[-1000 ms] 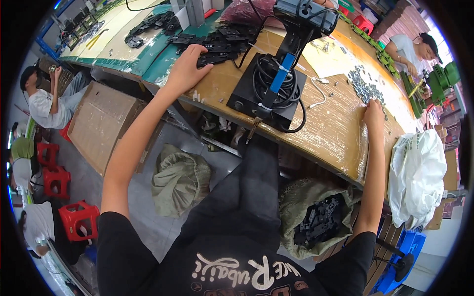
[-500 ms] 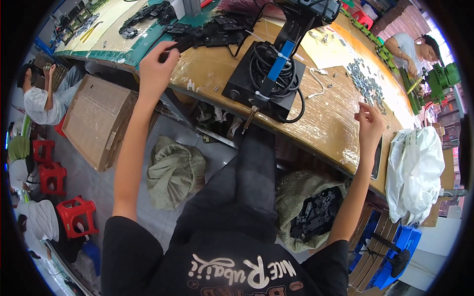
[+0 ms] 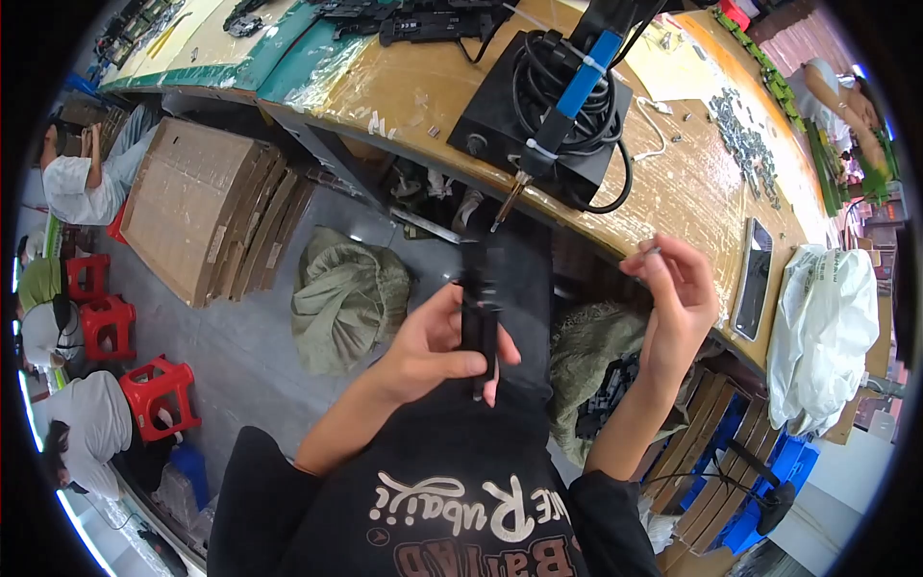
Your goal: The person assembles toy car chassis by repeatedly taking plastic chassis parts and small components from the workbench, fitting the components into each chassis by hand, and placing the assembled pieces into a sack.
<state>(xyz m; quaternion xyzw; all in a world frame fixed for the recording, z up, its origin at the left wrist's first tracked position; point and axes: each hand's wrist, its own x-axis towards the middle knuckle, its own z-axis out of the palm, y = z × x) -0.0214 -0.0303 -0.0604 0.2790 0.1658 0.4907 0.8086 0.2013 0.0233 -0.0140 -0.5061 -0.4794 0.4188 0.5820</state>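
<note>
The black part [image 3: 479, 332] is now held above the lap, its length pointed toward the bench [image 3: 404, 91] and its far end blurred; half a second ago it was held at the bench edge. It is gripped by the left hand [image 3: 428, 351], with the thumb laid against it. The right hand [image 3: 681, 300] has been drawn back from the metal bits [image 3: 745, 144] and is raised near the bench's front edge, apart from the part; its thumb and forefinger are closed together, and a grey bit [image 3: 653, 251], too small to be identified, is seen at their tips. By this, it is judged, the work has been shifted from picking up to handling before the body. Farther out, the phone [image 3: 753, 279] has been uncovered by the right arm's withdrawal, and more black parts [image 3: 428, 21] are left heaped across the bench.
</note>
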